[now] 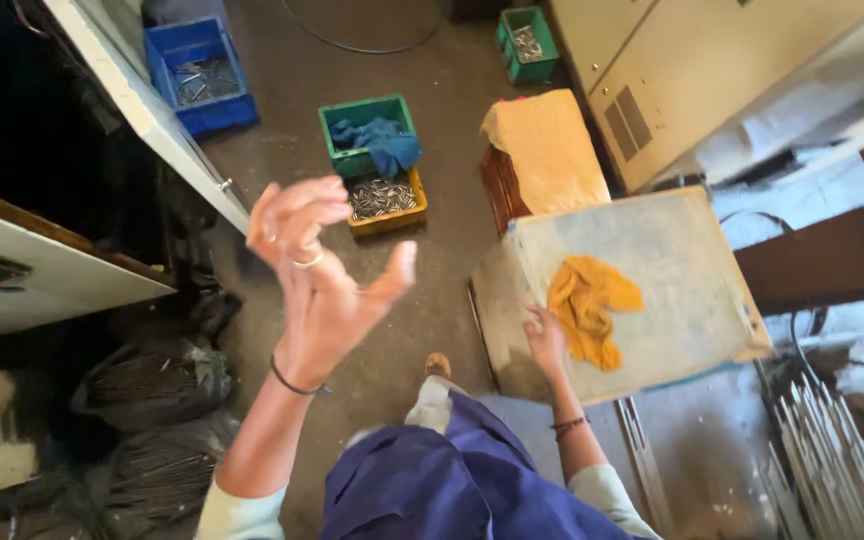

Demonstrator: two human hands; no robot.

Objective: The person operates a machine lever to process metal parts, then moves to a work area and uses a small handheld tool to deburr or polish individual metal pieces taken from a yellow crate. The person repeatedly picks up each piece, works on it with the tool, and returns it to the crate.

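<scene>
The yellow rag (587,305) lies crumpled on a pale, worn board (692,270) that sits flat as a work surface at the person's right. The right hand (544,338) rests at the rag's near edge, fingers loosely curled and touching the cloth; whether they pinch it cannot be told. The left hand (317,265) is raised in mid-air over the floor, palm up, fingers spread open and holding nothing; a ring shows on one finger and a thin band on the wrist. Beyond it on the concrete floor stand a yellow bin (387,205) of small metal pieces and a green bin (364,125) holding a blue cloth, likely set within reach. A blue crate (202,75) of metal pieces stands farther left. A stool (542,150) draped in orange cloth stands behind the board.
</scene>
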